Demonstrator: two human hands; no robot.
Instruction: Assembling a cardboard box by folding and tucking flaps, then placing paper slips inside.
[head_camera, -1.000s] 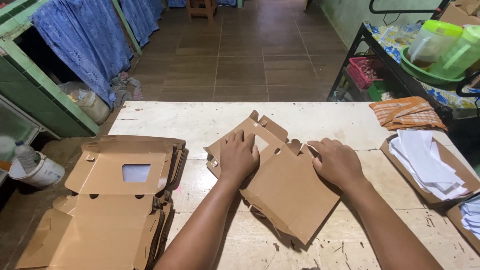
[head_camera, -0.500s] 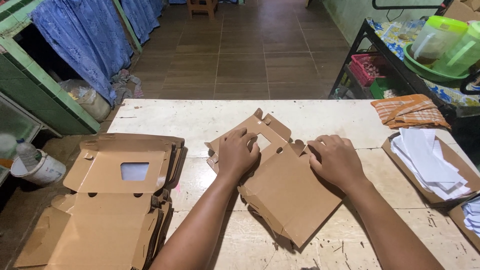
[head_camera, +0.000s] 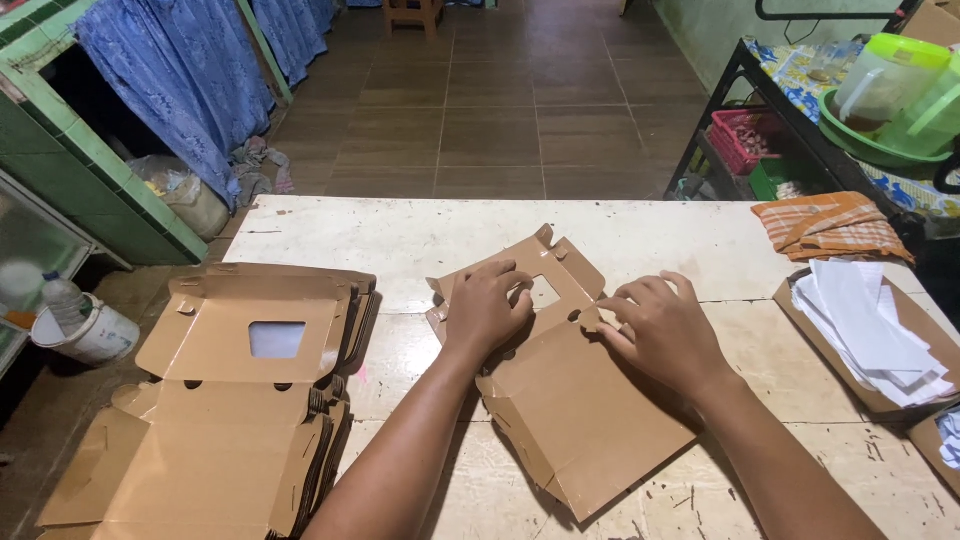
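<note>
1. A flat brown cardboard box blank (head_camera: 575, 420) lies at the middle of the pale counter (head_camera: 640, 235), its window-cut flap end pointing away from the person.
2. Left hand (head_camera: 487, 310): palm down on the flap end, fingers curled and pressing the card; the grip is not closed around anything.
3. Right hand (head_camera: 665, 335): fingertips pinch a small tab at the fold line; the grip is closed on the blank's edge.
4. A stack of flat brown blanks (head_camera: 235, 400), each with a rectangular window, sits at the left, apart from the hands.
5. A shallow brown tray of white paper sheets (head_camera: 865, 320) sits at the right edge.
6. An orange striped cloth (head_camera: 830, 225) lies at the far right corner.
</note>
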